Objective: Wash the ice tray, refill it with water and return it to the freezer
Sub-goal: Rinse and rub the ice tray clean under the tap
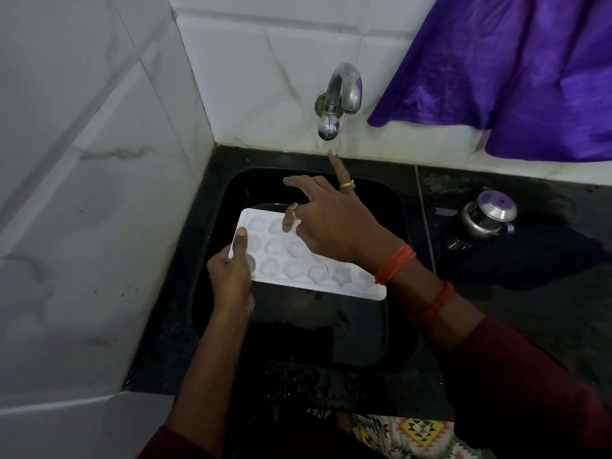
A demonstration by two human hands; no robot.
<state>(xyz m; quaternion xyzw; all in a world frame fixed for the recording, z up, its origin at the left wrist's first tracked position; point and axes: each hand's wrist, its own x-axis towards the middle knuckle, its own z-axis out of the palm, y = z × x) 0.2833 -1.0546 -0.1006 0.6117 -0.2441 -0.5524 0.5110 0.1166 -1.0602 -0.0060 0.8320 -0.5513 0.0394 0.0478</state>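
Tray (298,271) over sink (351,336) centre — L hand (231,279) grips its left end, thumb on top. R hand (331,226) above it, fingers spread.

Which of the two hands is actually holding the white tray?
The left hand, gripping the ice tray at its left end, thumb on top; the right hand only spreads open fingers over it.

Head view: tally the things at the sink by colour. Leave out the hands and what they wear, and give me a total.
White: 1, the ice tray
Silver: 2, the tap and the small steel pot
Purple: 1, the cloth
Black: 1, the sink
Total: 5
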